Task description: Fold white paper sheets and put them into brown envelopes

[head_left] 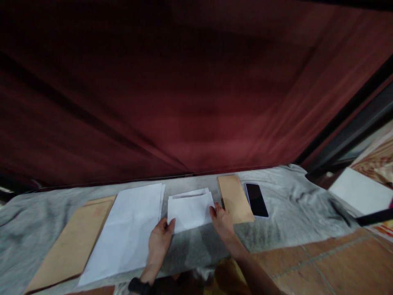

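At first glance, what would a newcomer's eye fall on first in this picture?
Most likely the dark red curtain that fills the upper part of the view. Below it, on a grey cloth, the left hand and right hand touch the near corners of a small stack of white papers in the middle. A black phone lies to the right, beside a brown envelope.

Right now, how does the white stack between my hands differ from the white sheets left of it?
The white stack is small, with your left hand and right hand on its edges; the white sheets are much larger and overlap a brown envelope. Both lie flat on the grey cloth.
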`<state>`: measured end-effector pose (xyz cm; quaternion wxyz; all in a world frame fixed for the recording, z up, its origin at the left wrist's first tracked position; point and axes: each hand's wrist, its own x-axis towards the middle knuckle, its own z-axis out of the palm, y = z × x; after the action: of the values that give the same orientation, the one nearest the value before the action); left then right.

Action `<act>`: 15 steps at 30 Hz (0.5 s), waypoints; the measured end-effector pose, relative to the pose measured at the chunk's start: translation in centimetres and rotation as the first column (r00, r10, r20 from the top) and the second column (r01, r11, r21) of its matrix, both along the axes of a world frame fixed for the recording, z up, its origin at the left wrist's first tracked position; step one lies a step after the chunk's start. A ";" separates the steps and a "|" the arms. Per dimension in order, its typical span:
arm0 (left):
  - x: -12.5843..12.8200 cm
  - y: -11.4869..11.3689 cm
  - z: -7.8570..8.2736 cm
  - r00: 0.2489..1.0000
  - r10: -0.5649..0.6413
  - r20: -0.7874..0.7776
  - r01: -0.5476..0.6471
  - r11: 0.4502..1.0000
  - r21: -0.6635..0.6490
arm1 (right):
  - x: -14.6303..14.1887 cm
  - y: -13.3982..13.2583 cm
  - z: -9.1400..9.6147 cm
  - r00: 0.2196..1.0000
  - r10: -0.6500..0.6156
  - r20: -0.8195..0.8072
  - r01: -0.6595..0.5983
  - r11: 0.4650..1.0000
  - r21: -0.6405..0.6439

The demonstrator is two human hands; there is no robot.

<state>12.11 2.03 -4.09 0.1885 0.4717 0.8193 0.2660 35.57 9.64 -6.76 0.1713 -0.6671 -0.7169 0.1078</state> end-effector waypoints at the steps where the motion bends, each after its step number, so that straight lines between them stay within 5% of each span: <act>1: 0.0 0.3 0.2 1.000 -0.001 -0.028 0.000 0.999 -0.046 | -0.2 0.4 0.1 1.000 -0.004 0.020 0.004 1.000 0.009; 5: -0.1 1.5 0.9 0.996 -0.012 -0.084 -0.002 0.986 -0.168 | -1.0 1.6 0.2 0.994 -0.036 0.104 0.033 0.999 0.038; 15: 0.4 2.1 1.2 0.989 0.014 -0.148 -0.050 0.969 -0.243 | -2.2 2.5 0.4 0.981 -0.039 0.191 0.037 0.999 0.012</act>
<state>12.50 4.16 -2.93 0.1812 0.4494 0.8649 0.1306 33.39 12.13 -6.33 0.1064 -0.6873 -0.7176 0.0368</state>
